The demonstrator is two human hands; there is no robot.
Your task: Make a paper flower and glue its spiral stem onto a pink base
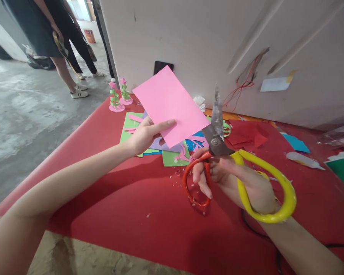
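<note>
A flat pink sheet of paper (170,101) is pinched by my left hand (145,135), thumb on top and the other fingers beneath. My right hand (232,177) grips a large pair of scissors (216,141) with one red and one yellow handle loop. The blades point upward, close to the right corner of the paper; whether they touch it I cannot tell. Below the sheet lie green paper (174,158) and several purple and blue sheets, with pink strips (185,152) and curled scraps over them.
Two small paper models with pink stars (114,97) stand at the red table's (132,214) far left corner. A glue bottle (304,159), blue paper (296,142) and red scraps (246,135) lie right. A dark cable (255,229) runs near my right forearm. People (54,38) stand beyond.
</note>
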